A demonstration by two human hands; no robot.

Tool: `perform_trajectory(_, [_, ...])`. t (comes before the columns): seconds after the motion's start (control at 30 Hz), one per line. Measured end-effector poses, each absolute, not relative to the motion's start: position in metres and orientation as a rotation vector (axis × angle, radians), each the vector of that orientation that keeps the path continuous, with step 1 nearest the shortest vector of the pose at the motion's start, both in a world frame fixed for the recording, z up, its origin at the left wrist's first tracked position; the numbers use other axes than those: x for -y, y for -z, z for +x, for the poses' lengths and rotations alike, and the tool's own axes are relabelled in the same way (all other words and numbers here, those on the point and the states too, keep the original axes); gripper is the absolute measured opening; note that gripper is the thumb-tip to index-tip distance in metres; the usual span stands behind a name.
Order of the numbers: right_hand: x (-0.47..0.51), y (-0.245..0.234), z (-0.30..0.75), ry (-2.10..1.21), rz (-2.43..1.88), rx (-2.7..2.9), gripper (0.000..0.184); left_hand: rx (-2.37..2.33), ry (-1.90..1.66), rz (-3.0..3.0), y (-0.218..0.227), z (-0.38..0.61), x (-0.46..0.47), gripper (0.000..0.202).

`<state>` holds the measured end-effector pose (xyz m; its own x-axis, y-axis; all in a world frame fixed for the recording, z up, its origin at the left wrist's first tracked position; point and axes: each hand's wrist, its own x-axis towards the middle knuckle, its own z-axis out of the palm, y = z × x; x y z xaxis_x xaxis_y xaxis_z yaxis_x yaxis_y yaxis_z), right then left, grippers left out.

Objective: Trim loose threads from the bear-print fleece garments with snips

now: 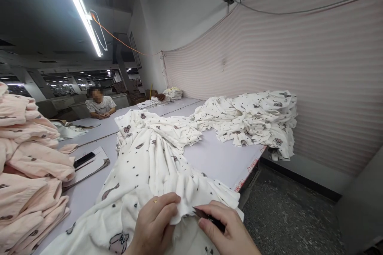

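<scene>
A white plush garment (143, 159) with small printed figures and dark dots lies spread over the table in front of me. My left hand (158, 223) pinches a gathered edge of it, fingers closed on the cloth. Just to the right, my right hand (223, 227) is wrapped round dark thread snips (214, 220). Their pointed tip is at the cloth edge beside my left fingers; whether the blades touch the fabric I cannot tell. My right palm hides part of the snips.
Peach garments (30, 147) are piled at the left, near a phone (84, 160) on papers. More white printed garments (254, 115) lie at the right by the striped curtain (269, 51). Across the table (209, 155) a person (100, 105) leans on it.
</scene>
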<state>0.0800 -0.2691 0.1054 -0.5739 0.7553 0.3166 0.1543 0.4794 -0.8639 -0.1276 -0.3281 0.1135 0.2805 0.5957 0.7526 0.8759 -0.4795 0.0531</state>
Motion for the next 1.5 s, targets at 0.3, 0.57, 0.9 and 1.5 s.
perform_trajectory(0.3, [0.269,-0.111,0.067,-1.045,-0.721,2.030,0.021,1.344,1.044,-2.230,-0.112,-0.130,0.329,0.022])
perform_trajectory(0.57, [0.271,-0.111,0.074,-1.056,-0.665,2.069,0.024,1.357,1.071,-2.247,-0.107,-0.132,0.328,0.022])
perform_trajectory(0.9, [0.274,-0.116,0.068,-1.004,-0.762,2.053,0.021,1.357,1.073,-2.257,-0.113,-0.130,0.329,0.024])
perform_trajectory(1.5, [0.268,-0.097,0.022,-0.798,-0.549,1.746,0.026,2.218,1.751,-2.252,-0.139,-0.125,0.322,0.023])
